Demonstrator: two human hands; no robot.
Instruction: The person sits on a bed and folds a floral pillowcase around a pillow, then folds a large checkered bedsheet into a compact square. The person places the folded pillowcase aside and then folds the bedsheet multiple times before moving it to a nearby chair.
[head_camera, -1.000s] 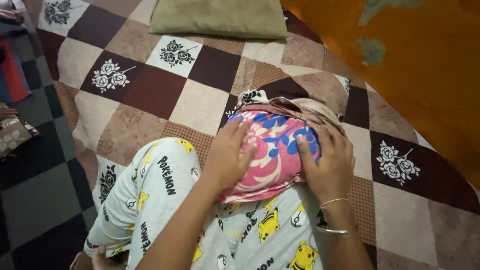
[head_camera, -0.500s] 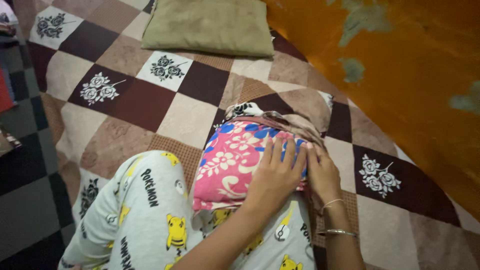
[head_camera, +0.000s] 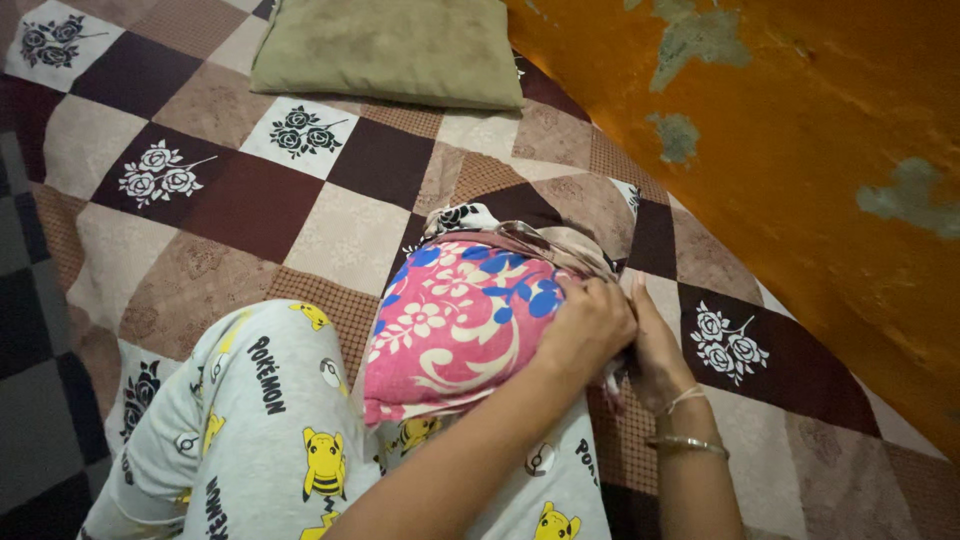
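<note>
In the head view, a person is sitting on a bed (head_camera: 330, 220) covered with a patchwork quilt (head_camera: 230, 200) of brown, cream and maroon squares, some printed with white roses. A folded pink cloth (head_camera: 460, 320) with white flowers and blue blossoms is lying across the person's lap, on knees clothed in pale grey trousers (head_camera: 270, 420) printed with yellow cartoon figures. The cloth's long axis is running from the lower left, near the knee, up toward the upper right, where its far end is pointing at the orange wall (head_camera: 800, 150). A second, beige and brown cloth (head_camera: 560, 240) is lying just under and behind that far edge.

The left hand (head_camera: 588, 330) is pressing down on the right end of the pink cloth, its fingers curled together and closing on the fabric's edge. The right hand (head_camera: 655, 350), wearing thin bangles at the wrist, is sitting just beside it, touching the same edge; its fingers are mostly hidden behind the left hand, so whether they are gripping cannot be told.

An olive-green pillow (head_camera: 385, 45) is resting on the quilt at the top, well apart from the hands. The orange wall, with patches of flaked paint, is rising along the right.
</note>
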